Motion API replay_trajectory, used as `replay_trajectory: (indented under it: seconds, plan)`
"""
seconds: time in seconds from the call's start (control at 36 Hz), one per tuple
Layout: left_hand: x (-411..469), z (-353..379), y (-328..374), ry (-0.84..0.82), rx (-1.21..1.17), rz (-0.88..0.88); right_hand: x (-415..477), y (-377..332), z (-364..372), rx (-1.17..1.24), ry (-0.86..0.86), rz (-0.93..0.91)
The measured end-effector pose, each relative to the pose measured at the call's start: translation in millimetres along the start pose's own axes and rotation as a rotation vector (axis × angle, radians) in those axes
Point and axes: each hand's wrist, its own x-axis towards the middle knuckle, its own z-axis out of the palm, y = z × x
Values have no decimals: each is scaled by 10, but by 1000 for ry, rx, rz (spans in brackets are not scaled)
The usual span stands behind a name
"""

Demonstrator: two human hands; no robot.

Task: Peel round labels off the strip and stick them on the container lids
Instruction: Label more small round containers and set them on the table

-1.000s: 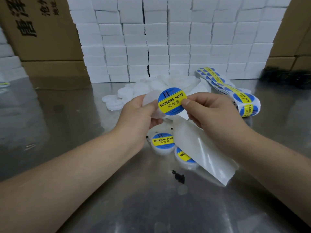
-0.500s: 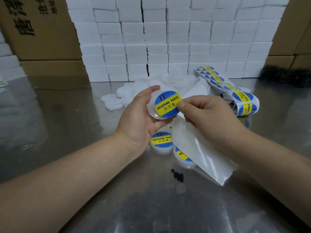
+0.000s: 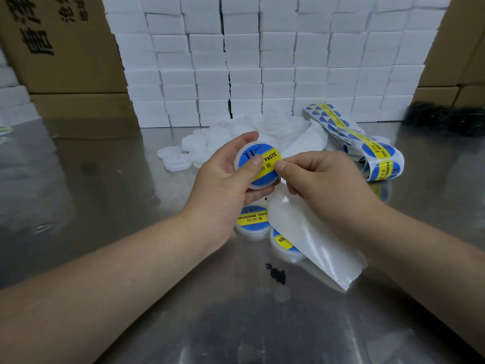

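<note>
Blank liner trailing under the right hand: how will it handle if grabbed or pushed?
Likely floppy: the liner bends and curls from under the right hand down to the table. Probably slippery, given its glossy sheen. Looks thin and light, so a push would more likely buckle it than slide it.

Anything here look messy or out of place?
A small black clump lies on the metal table in front of the labelled lids, matching nothing else there; I cannot tell what it is. The bare backing strip droops over one of them.
</note>
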Motion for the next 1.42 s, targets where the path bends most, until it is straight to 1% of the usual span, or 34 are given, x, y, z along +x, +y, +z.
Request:
replay_trajectory:
  seconds: [0.78, 0.94, 1.11, 1.19, 1.33, 1.42]
  plan:
    - [-26, 30, -13, 17, 83, 52, 11, 32, -2, -79, -4, -8]
    - [-44, 27, -32, 15, 192, 137, 17, 49, -10, -148, 9, -17]
    - [-111, 76, -24, 17, 290, 274, 19, 45, -12, -322, 104, -45]
    - [-115, 70, -4, 33, 307, 276, 39, 54, -41, -372, 127, -43]
    - [-119, 73, 20, 54, 355, 230, 11, 44, -45, -257, 91, -70]
    - [-133, 63, 9, 23, 391, 191, -2, -4, -58, -219, 51, -94]
